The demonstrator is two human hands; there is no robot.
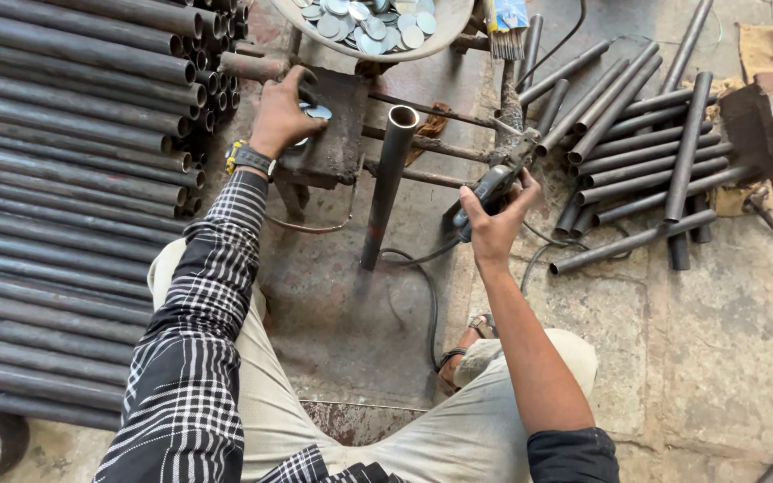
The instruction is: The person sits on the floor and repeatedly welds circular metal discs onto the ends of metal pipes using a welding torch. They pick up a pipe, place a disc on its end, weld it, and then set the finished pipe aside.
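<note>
My left hand rests on a dark steel block, fingers on a small round metal disc. My right hand grips a welding electrode holder, its cable trailing down to the floor. Between the hands a steel pipe stands propped upright against a rusty metal frame, its open end facing up.
A big stack of long pipes fills the left side. Shorter pipes lie scattered at the right. A pan of round discs sits at the top, a pack of welding rods beside it. My knees are at the bottom.
</note>
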